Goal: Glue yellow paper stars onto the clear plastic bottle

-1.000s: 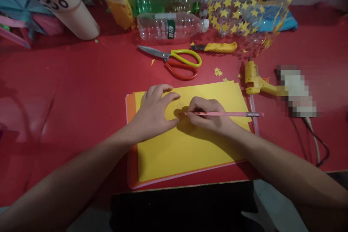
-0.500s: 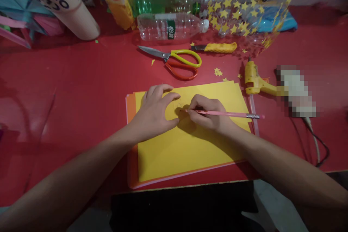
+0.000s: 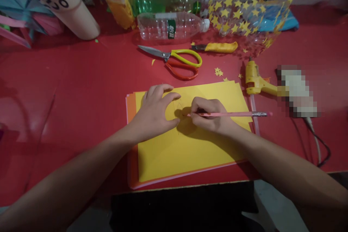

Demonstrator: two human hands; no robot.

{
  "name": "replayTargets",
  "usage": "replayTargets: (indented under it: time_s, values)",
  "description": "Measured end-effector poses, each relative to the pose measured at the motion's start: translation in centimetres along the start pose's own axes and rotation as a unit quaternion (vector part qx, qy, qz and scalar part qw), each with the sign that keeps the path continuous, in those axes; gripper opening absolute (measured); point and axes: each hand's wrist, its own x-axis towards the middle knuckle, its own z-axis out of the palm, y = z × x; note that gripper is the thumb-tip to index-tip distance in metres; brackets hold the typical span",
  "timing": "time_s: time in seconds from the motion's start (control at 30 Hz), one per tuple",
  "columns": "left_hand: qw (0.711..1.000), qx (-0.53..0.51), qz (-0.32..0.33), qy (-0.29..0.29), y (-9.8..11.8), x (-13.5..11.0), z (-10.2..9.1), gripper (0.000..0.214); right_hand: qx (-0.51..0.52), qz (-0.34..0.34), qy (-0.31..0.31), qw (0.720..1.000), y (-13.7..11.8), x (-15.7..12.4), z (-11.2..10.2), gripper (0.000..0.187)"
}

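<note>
A yellow sheet of paper lies on top of orange and pink sheets near the table's front edge. My left hand rests on its left part, thumb and fingers spread apart in a curve. Between my hands, faint pencil lines show on the yellow paper. My right hand is closed around a pink pencil, whose point is at or just over the paper, right of the lines. The pencil's eraser end sticks out to the right. Whether the point touches the paper, I cannot tell.
Beyond the paper lie scissors and a yellow-handled cutter. A yellow glue gun is at right, near a pixelated object with a cable. Behind are a clear bottle, yellow stars and a patterned cup.
My right hand and the pencil have shifted slightly right and down, uncovering more of the pencil lines. My left hand stays in place.
</note>
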Motion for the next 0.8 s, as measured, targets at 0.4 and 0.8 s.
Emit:
replayTargets:
  time_s: [0.4, 0.8]
  values:
    - [1.0, -0.008, -0.002, -0.001, 0.12, 0.02, -0.07, 0.044, 0.007, 0.015, -0.015, 1.0, -0.14, -0.04, -0.08, 0.013]
    - [1.0, -0.007, -0.011, -0.001, 0.33, 0.04, -0.14, 0.041, 0.019, 0.039, -0.023, 0.999, -0.11, -0.08, 0.35, 0.012]
